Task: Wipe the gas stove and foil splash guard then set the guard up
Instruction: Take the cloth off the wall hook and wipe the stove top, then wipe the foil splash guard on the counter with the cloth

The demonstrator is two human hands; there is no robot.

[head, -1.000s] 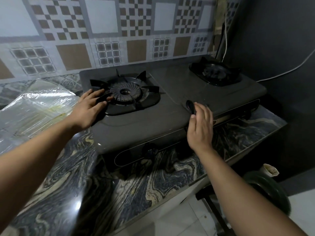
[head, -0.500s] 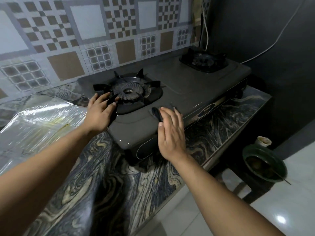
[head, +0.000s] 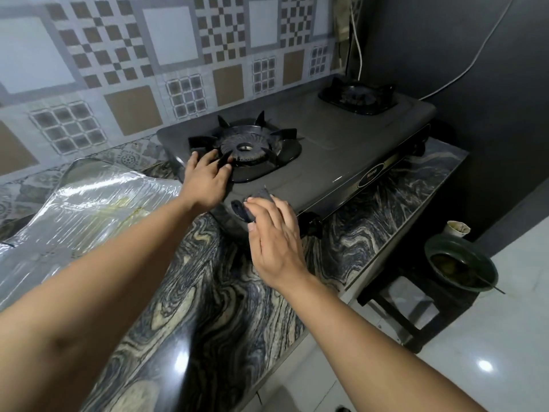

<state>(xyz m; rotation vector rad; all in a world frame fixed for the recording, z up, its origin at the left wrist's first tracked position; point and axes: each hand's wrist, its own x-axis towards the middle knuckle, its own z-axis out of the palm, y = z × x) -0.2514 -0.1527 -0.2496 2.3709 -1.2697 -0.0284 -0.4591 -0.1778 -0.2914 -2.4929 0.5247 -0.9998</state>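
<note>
right hand (head: 274, 242) flat on cloth (head: 252, 203) (dark), stove (head: 341, 150)

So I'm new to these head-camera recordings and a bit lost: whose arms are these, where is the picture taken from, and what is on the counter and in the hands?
There is no machine here. The camera sits on a person's head and looks forward and down, so the two bare arms reaching in from the bottom are that person's own.

On the marbled counter stands a dark two-burner gas stove. The left hand rests with straight fingers on the stove top by the near burner, probably steadying it. The right hand presses a small dark cloth flat against the stove's front edge; that is the wiping. Neither hand has a closed grip on anything.

To the left, lying flat on the counter, is the shiny foil splash guard, with yellowish stains, not yet set up. On the floor at right sits a dark green bowl.
</note>
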